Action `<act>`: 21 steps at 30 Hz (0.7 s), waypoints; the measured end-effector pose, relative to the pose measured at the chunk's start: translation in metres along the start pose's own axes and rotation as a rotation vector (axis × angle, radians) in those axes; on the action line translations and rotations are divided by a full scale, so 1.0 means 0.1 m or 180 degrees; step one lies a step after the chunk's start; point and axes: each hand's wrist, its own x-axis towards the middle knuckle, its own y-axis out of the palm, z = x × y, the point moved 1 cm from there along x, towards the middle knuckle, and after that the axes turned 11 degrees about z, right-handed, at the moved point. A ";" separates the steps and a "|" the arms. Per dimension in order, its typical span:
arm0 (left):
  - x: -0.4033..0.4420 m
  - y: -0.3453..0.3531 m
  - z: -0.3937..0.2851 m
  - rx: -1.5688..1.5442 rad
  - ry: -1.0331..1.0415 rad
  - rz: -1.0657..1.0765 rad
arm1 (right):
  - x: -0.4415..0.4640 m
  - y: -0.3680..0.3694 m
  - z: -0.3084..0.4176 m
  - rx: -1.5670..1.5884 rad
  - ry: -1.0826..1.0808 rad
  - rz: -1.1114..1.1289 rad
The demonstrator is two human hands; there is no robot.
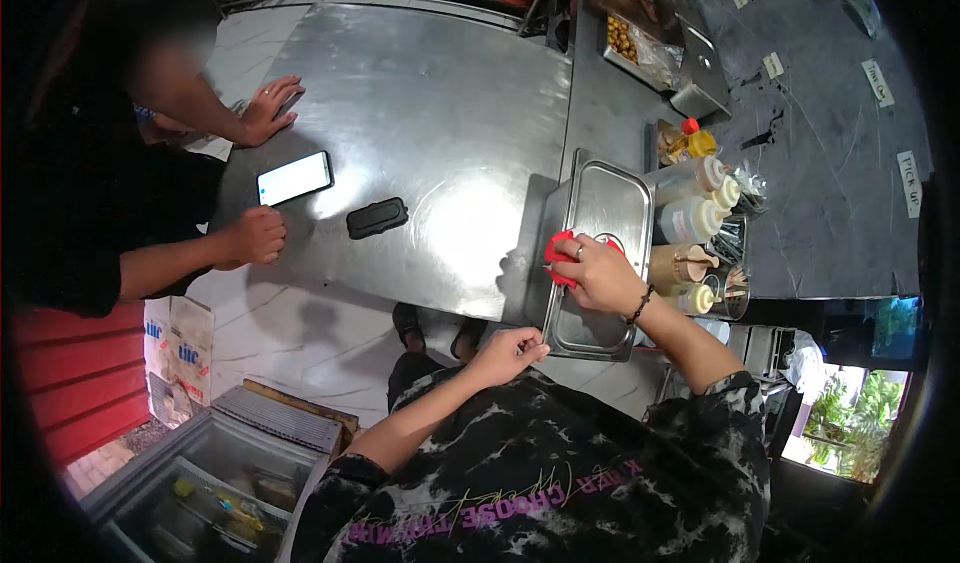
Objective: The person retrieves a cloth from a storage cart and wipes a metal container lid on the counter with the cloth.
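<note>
A rectangular stainless steel food pan with a flat lid (606, 195) stands at the table's right end. My right hand (603, 275) is closed over a red cloth (558, 253) and presses it on the lid, partly covering the lid's handle. The cloth hangs over the pan's left rim, and more red shows beyond my fingers. With curled fingers, my left hand (508, 357) pinches the pan's near left corner. Directly right of the pan stand squeeze bottles (688, 220) with pale contents.
On the steel table (430, 93) lie a lit phone (294, 178) and a black case (377, 218). Another person's hands (268, 111) rest at the left edge. A steel tray of small round food (622, 39) sits at the back right. A glass-topped chest (215, 488) stands lower left.
</note>
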 end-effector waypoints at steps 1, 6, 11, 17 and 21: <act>0.00 0.00 0.02 -0.0007 0.0001 -0.0001 | 0.01 0.02 -0.07 0.0000 0.0000 0.0007; 0.03 -0.01 0.08 -0.0022 0.0217 0.0057 | 0.35 -0.25 -0.59 -0.0535 0.0822 -0.0328; 0.03 -0.02 0.08 -0.0006 0.0113 0.0110 | 0.51 -0.28 -0.86 -0.0597 0.1203 -0.0916; 0.07 -0.04 0.12 0.0037 0.0134 0.0211 | 0.13 0.14 -0.25 -0.0186 0.1258 -0.0954; 0.10 -0.05 0.19 -0.0125 -0.0050 0.0378 | -0.38 0.40 0.49 0.0202 0.0655 -0.0693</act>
